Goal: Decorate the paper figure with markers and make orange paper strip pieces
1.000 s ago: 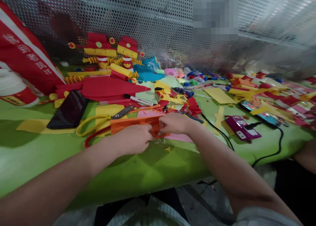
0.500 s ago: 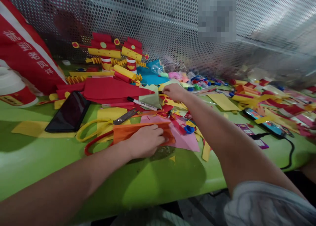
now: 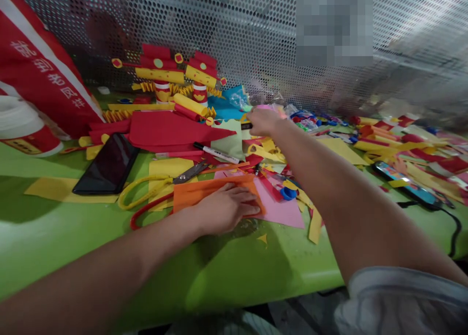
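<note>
My left hand (image 3: 226, 209) lies on a folded sheet of orange paper (image 3: 190, 193), its fingers stretched out and resting on it. Under the orange paper is pink paper (image 3: 281, 210). Scissors (image 3: 190, 173) with yellow and red handles lie beside it, partly covered by the orange paper. My right hand (image 3: 266, 120) reaches to the back of the table with its fingers curled. A small dark thing (image 3: 246, 126) shows just below its fingertips; whether it is gripped is unclear. Near that hand lie pale green paper (image 3: 228, 135), a black-capped white marker (image 3: 217, 153) and red paper (image 3: 164, 132).
A black phone (image 3: 107, 164) and a white-and-red cup (image 3: 31, 130) are on the left. Two red-and-yellow paper figures (image 3: 163, 76) stand before the perforated metal screen (image 3: 237, 37). Paper scraps and another phone (image 3: 402, 184) with a cable lie right, on the green table (image 3: 237, 271).
My right hand has moved a little farther back, and the small dark thing appears farther back too. The fingers of my left hand have straightened on the orange paper. The view has shifted slightly.
</note>
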Demonstrator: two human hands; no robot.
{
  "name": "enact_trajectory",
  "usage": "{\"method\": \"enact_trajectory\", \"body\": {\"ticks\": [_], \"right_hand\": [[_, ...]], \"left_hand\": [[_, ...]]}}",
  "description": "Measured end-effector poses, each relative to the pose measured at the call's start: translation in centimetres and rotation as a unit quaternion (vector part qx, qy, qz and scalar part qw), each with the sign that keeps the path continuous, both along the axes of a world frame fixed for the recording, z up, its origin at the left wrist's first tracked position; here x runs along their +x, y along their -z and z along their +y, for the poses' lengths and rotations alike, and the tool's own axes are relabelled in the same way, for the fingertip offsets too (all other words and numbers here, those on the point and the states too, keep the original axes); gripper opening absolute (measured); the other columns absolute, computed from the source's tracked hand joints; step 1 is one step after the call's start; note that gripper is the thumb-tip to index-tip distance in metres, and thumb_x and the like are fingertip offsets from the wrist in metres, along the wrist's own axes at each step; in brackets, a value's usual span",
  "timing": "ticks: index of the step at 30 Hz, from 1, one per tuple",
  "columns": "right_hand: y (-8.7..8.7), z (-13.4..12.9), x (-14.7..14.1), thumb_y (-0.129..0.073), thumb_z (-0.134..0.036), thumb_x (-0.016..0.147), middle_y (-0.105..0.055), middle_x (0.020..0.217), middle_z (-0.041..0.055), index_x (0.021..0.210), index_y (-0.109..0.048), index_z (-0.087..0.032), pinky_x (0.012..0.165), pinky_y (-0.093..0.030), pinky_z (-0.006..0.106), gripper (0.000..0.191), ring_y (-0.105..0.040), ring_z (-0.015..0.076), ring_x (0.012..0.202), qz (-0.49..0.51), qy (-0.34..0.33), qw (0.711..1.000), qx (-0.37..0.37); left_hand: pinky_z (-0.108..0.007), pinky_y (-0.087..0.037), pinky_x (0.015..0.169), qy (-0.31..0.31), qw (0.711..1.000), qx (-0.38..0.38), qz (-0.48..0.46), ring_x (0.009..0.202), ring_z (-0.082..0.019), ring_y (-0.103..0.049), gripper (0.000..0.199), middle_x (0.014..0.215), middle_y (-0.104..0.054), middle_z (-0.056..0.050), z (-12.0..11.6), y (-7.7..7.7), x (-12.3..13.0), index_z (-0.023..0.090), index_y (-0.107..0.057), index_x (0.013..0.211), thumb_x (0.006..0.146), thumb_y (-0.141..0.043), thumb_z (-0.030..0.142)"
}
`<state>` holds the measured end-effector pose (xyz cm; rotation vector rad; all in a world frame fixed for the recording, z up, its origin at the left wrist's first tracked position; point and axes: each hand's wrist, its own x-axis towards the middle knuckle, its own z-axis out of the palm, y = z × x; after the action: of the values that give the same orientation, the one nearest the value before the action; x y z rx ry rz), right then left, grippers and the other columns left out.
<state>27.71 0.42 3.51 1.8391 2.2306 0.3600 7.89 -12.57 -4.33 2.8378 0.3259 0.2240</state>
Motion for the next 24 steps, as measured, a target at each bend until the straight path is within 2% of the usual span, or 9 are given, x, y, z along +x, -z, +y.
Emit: {"method": "enact_trajectory", "body": {"ticks": [3, 6, 9, 11, 14, 16, 19, 22, 24], "right_hand": [[-1.5, -0.4, 0.6, -0.053, -0.009, 0.076, -0.057, 0.117, 0.0197, 0.118, -0.053, -0.009, 0.081, -0.042, 0.041, 0.042, -0.055, 0.0327, 0.104, -0.004, 0.034, 0.998, 0.045], [-2.3, -1.0, 1.3, -0.054, -0.011, 0.078, -0.06, 0.112, 0.0192, 0.111, -0.056, -0.009, 0.086, -0.038, 0.048, 0.033, -0.053, 0.0344, 0.107, 0.009, 0.047, 0.996, 0.081], [-1.8, -1.8, 2.1, -0.054, -0.023, 0.083, -0.062, 0.103, 0.0184, 0.103, -0.057, -0.009, 0.094, -0.027, 0.056, 0.024, -0.052, 0.0327, 0.106, 0.053, 0.055, 0.988, 0.132], [-1.0, -2.3, 2.6, -0.053, -0.031, 0.086, -0.062, 0.096, 0.0168, 0.097, -0.058, -0.009, 0.096, -0.019, 0.061, 0.025, -0.05, 0.0313, 0.106, 0.135, 0.056, 0.967, 0.211], [0.4, -2.7, 3.4, -0.053, -0.041, 0.084, -0.061, 0.095, 0.0123, 0.09, -0.057, -0.014, 0.096, -0.021, 0.062, 0.028, -0.047, 0.0313, 0.11, 0.283, 0.032, 0.899, 0.331], [1.1, -2.9, 3.5, -0.05, -0.046, 0.084, -0.06, 0.093, 0.0082, 0.089, -0.056, -0.017, 0.094, -0.031, 0.057, 0.03, -0.049, 0.0298, 0.109, 0.377, 0.009, 0.858, 0.349], [1.5, -3.3, 2.8, -0.042, -0.049, 0.086, -0.059, 0.085, 0.003, 0.09, -0.053, -0.02, 0.083, -0.045, 0.044, 0.031, -0.057, 0.023, 0.098, 0.552, -0.029, 0.776, 0.303], [0.9, -4.3, 1.5, -0.037, -0.051, 0.087, -0.058, 0.081, 0.0007, 0.086, -0.048, -0.023, 0.072, -0.05, 0.035, 0.03, -0.062, 0.0186, 0.088, 0.706, -0.036, 0.663, 0.247], [0.2, -5.3, 0.7, -0.036, -0.051, 0.087, -0.056, 0.079, 0.0001, 0.082, -0.045, -0.024, 0.066, -0.051, 0.032, 0.029, -0.062, 0.0174, 0.086, 0.769, -0.027, 0.597, 0.227]], "left_hand": [[-0.046, -0.031, 0.103, -0.013, 1.0, -0.006, 0.013, 0.125, -0.026, -0.044, 0.035, 0.129, -0.057, -0.006, -0.1, -0.2, 0.0, 0.022, -0.061, 0.117, 0.089, -0.041, 0.016], [-0.046, -0.031, 0.104, -0.02, 0.999, -0.014, 0.022, 0.127, -0.026, -0.043, 0.036, 0.129, -0.057, -0.007, -0.1, 0.0, -0.1, 0.022, -0.06, 0.118, 0.088, -0.042, 0.014], [-0.039, -0.029, 0.107, -0.019, 0.999, -0.025, 0.014, 0.128, -0.021, -0.042, 0.035, 0.128, -0.058, -0.005, 0.0, 0.7, -0.2, 0.024, -0.06, 0.118, 0.088, -0.043, 0.015], [-0.038, -0.027, 0.108, -0.025, 0.999, -0.033, 0.016, 0.128, -0.02, -0.04, 0.034, 0.129, -0.057, -0.004, 0.0, 1.1, -0.3, 0.023, -0.061, 0.117, 0.086, -0.047, 0.016], [-0.038, -0.025, 0.109, -0.026, 0.998, -0.034, 0.047, 0.131, -0.022, -0.037, 0.041, 0.132, -0.055, -0.005, -0.4, 0.8, -0.5, 0.021, -0.059, 0.119, 0.081, -0.05, 0.011], [-0.039, -0.026, 0.109, -0.022, 0.996, -0.029, 0.08, 0.132, -0.023, -0.035, 0.047, 0.134, -0.052, -0.005, -0.7, 0.1, -0.6, 0.021, -0.057, 0.122, 0.078, -0.049, 0.006], [-0.039, -0.027, 0.108, -0.027, 0.992, -0.021, 0.12, 0.134, -0.024, -0.031, 0.056, 0.14, -0.046, -0.004, -1.0, -1.1, -0.7, 0.023, -0.052, 0.127, 0.075, -0.047, 0.003], [-0.039, -0.028, 0.107, -0.022, 0.985, -0.024, 0.171, 0.135, -0.025, -0.029, 0.061, 0.144, -0.04, -0.004, -1.1, -2.1, -0.8, 0.025, -0.046, 0.132, 0.075, -0.048, 0.004], [-0.039, -0.03, 0.105, -0.022, 0.978, -0.026, 0.206, 0.134, -0.026, -0.03, 0.06, 0.144, -0.04, -0.004, -1.1, -2.7, -0.7, 0.025, -0.045, 0.133, 0.076, -0.048, 0.006]]}}
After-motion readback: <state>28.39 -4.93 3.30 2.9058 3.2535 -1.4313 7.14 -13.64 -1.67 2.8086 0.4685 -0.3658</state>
